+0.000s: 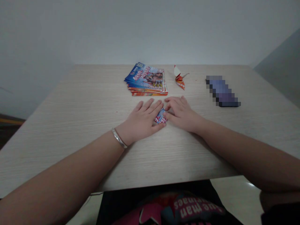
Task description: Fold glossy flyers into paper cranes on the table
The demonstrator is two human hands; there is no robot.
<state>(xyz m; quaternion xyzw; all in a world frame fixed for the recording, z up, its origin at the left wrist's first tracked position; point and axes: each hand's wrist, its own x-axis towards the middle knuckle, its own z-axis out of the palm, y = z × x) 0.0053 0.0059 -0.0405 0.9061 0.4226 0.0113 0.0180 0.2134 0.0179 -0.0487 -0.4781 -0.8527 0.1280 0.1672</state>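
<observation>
both hands palm-down at blue paper

Paper under hands, leaflets behind

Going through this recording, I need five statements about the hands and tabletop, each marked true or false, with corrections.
1. Small blue printed paper shows between the left hand and the right hand. True.
2. The silver bracelet is on the right wrist. False: it is on the left wrist.
3. The origami crane sits between the leaflet stack and the phone. True.
4. The phone lies on the leaflets. False: it lies apart, on the table.
5. The left hand is palm down. True.
</observation>
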